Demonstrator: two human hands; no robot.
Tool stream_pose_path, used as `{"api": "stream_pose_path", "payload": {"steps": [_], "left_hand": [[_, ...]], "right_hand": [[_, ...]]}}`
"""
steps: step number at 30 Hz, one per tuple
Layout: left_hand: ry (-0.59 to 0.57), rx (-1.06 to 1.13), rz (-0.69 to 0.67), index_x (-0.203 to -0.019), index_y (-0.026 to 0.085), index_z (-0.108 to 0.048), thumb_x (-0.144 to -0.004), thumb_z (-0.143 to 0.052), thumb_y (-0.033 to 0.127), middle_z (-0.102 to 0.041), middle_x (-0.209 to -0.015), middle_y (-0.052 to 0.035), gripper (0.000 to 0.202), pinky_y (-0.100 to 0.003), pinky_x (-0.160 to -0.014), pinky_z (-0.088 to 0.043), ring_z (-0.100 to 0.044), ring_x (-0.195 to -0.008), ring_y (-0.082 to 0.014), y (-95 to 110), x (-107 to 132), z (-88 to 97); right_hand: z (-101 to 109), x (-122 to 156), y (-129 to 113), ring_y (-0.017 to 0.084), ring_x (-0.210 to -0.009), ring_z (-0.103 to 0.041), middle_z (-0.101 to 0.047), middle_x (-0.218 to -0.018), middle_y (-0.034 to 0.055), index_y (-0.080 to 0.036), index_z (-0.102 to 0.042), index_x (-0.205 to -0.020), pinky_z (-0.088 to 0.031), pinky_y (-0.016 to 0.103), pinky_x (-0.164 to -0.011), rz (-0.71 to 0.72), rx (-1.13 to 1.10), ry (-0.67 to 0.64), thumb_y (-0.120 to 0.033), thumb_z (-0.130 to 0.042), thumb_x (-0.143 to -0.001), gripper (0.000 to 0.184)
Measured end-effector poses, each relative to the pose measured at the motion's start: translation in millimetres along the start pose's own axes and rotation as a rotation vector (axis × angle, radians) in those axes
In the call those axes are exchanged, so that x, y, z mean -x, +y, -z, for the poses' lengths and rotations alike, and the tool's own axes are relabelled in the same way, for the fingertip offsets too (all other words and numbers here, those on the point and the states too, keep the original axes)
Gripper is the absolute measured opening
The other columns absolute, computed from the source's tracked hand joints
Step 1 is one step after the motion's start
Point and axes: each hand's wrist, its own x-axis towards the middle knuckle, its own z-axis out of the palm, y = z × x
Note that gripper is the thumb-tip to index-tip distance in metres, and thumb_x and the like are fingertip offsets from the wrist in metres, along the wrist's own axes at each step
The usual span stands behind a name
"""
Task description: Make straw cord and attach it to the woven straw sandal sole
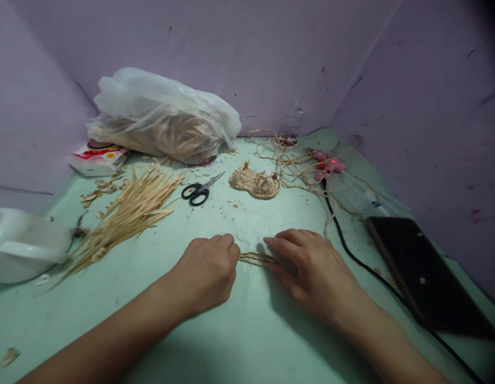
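My left hand (207, 272) is curled into a loose fist on the pale green table (247, 330), pinching one end of a short length of jute twine (256, 259). My right hand (311, 266) lies beside it, fingers bent over the other end of the twine and pressing it to the surface. The twine stretches between both hands. Further back lies a small coiled jute piece (255, 182) with a pale bead on it.
Black scissors (199, 192) and a bundle of straw strips (127, 213) lie to the left. Behind are a plastic bag of straw (163, 120), loose twine (295, 160), and a pink glue gun (327, 164) with a black cable (351, 250). A dark tablet (423, 272) is right, a white container (23, 245) left.
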Motion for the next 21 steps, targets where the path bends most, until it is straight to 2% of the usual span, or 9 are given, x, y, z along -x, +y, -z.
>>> {"api": "stream_pose_path", "payload": {"steps": [3,6,10,15,21], "left_hand": [[0.017,0.008,0.0,-0.081,0.018,-0.055,-0.082,-0.037,0.016,-0.056,-0.08,-0.0056,0.018,-0.034,-0.054,-0.04,-0.055,-0.069,-0.0219,0,1,-1.5],[0.042,0.038,0.0,-0.081,0.017,-0.055,-0.083,-0.038,0.019,-0.056,-0.079,-0.0055,0.018,-0.033,-0.054,-0.039,-0.054,-0.068,-0.0206,-2,1,-4.1],[0.068,0.088,0.018,-0.078,0.018,-0.056,-0.083,-0.038,0.019,-0.057,-0.078,-0.0039,0.019,-0.03,-0.053,-0.035,-0.054,-0.067,-0.0179,-7,1,-6.7],[0.088,0.211,0.037,-0.076,0.018,-0.058,-0.08,-0.042,0.018,-0.058,-0.077,-0.0019,0.016,-0.027,-0.055,-0.034,-0.054,-0.067,-0.0155,-13,2,-7.6],[0.143,0.279,0.01,-0.074,0.017,-0.059,-0.078,-0.044,0.017,-0.057,-0.073,-0.0018,0.016,-0.026,-0.055,-0.035,-0.052,-0.064,-0.014,-16,3,-10.6]], "right_hand": [[-7,-5,-11,0.02,-0.079,-0.055,-0.066,-0.088,0.0061,-0.021,-0.067,-0.098,-0.039,0.035,-0.073,0.145,-0.025,0.082,-0.019,-0.055,-0.083,0.02],[-20,-12,-19,0.02,-0.076,-0.054,-0.066,-0.082,0.0064,-0.019,-0.068,-0.094,-0.039,0.035,-0.07,0.206,0.008,0.069,-0.025,-0.057,-0.084,0.016],[-29,-13,-15,0.019,-0.076,-0.053,-0.064,-0.08,0.0061,-0.018,-0.07,-0.084,-0.039,0.033,-0.066,0.167,-0.033,0.06,-0.022,-0.057,-0.084,0.013],[-28,-3,-2,0.017,-0.075,-0.052,-0.062,-0.079,0.0062,-0.018,-0.07,-0.088,-0.041,0.03,-0.066,0.098,-0.149,0.049,-0.015,-0.054,-0.084,0.017],[-26,0,2,0.017,-0.074,-0.052,-0.061,-0.076,0.0058,-0.019,-0.07,-0.085,-0.042,0.03,-0.066,0.082,-0.155,0.035,-0.012,-0.05,-0.085,0.02]]}}
